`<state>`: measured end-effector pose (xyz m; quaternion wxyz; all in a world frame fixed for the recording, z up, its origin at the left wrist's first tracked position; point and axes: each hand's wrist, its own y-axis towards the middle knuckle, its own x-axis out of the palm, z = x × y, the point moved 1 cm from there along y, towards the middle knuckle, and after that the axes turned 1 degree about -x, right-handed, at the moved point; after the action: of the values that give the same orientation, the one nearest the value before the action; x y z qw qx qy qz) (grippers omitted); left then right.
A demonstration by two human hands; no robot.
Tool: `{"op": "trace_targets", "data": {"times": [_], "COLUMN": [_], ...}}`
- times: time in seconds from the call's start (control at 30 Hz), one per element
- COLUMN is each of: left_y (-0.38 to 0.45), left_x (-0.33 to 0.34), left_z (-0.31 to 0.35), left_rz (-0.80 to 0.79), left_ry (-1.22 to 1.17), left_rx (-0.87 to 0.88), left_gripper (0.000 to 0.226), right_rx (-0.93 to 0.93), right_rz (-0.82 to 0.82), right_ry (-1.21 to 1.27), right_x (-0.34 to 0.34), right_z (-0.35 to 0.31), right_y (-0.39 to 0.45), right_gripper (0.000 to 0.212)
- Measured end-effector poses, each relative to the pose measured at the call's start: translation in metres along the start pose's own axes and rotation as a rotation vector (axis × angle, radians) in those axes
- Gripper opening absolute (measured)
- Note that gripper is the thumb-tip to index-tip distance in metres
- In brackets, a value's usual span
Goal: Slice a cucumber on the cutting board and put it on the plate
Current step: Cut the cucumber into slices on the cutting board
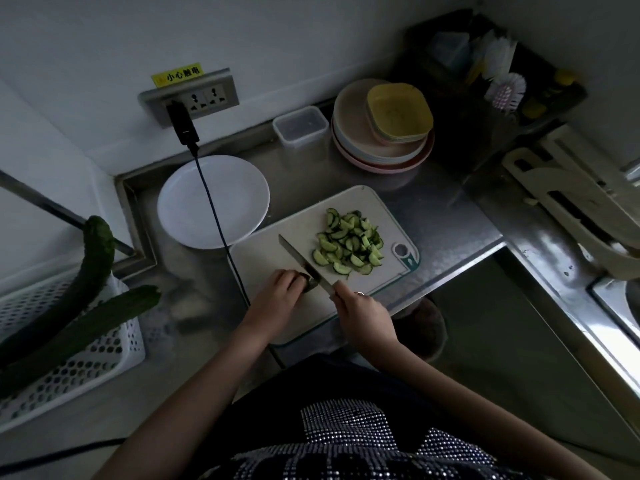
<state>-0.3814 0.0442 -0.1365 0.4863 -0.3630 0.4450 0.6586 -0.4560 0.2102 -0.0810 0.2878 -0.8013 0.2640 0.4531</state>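
Cutting the last stub of cucumber on the cutting board [263,261].

Far left of the board, two whole cucumbers [98,251] lean out of a white perforated basket [104,355]. Nearer, just off the board's left corner, the white plate [213,200] sits bare, with a black cable [221,230] running across it from the wall socket [204,97]. On the board's near edge my left hand [277,292] curls over the dark cucumber end [308,283], pinning it down. Just right of it the knife [304,263] blade rests against that end, its handle gripped in my right hand [360,315]. Beyond the blade, toward the board's right end, lies the heap of cucumber slices [349,245]. Behind the board stand stacked plates [381,133].
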Motion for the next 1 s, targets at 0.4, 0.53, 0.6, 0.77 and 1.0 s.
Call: {"op": "trace_targets", "data": {"times": [0.4,0.53,0.6,0.77,1.0], "left_y": [0.0004,-0.0019,-0.0018,-0.0023,-0.0028], "left_x": [-0.0059,-0.0006,-0.0001,-0.0021,-0.0021], "left_z": [0.0053,0.0011,0.0014,0.0036,0.0039], "left_rz": [0.026,-0.014,-0.024,-0.026,-0.045], "left_ry": [0.123,0.089,0.098,0.11,0.066], "left_rx": [0.102,0.075,0.063,0.06,0.056], "left_gripper": [0.032,0.031,0.031,0.033,0.03], "right_rx": [-0.118,-0.114,-0.117,-0.107,-0.08], "right_rz": [-0.108,-0.104,-0.106,-0.123,-0.134], "right_ry": [-0.2,-0.224,-0.223,-0.22,-0.195], "right_x": [0.0049,0.0053,0.0057,0.0053,0.0062], "right_z": [-0.0012,-0.0018,-0.0031,-0.0031,-0.0054], "right_y": [-0.0032,-0.0052,-0.0053,-0.0074,-0.0065], "right_gripper": [0.022,0.023,0.023,0.023,0.02]}}
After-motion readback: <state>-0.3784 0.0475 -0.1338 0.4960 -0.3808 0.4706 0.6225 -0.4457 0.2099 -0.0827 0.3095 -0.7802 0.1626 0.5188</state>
